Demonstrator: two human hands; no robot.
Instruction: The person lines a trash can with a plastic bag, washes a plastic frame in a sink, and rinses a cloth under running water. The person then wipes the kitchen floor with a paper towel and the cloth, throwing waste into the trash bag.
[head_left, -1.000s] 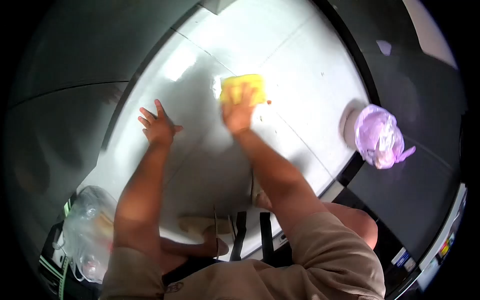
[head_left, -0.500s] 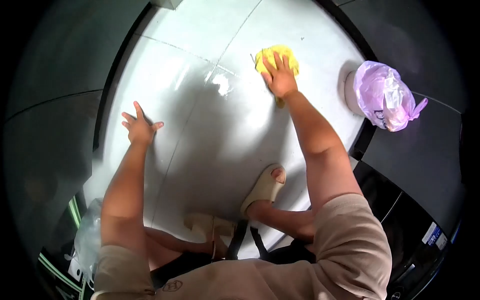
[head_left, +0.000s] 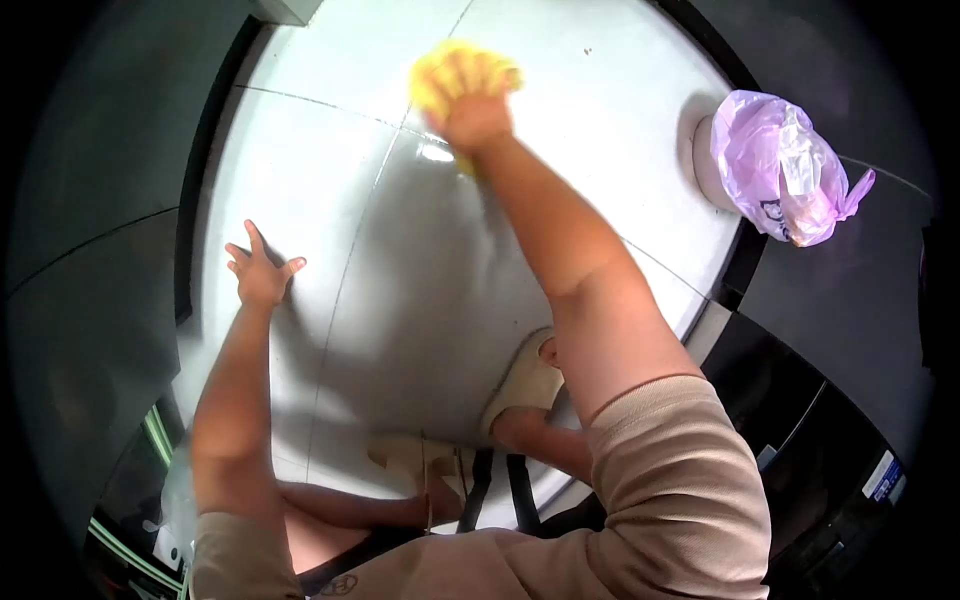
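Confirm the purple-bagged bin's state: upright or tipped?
Upright: the bin has its base on the floor tiles and its purple plastic bag uppermost.

- The tiled floor (head_left: 610,140) shines pale between dark strips (head_left: 198,185) at its left and right edges.
- A yellow cloth (head_left: 429,82) lies towards the far end.
- By the right edge stands a purple-bagged bin (head_left: 707,170).
- Beige sandals (head_left: 520,390) rest nearer.

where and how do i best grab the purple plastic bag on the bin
Probably by its gathered tail, coming from the right: it juts out on that side, away from the pale bin, and looks narrow enough to pinch. The rest of the purple plastic bag spreads wide over the bin's top, a looser, bulkier hold.
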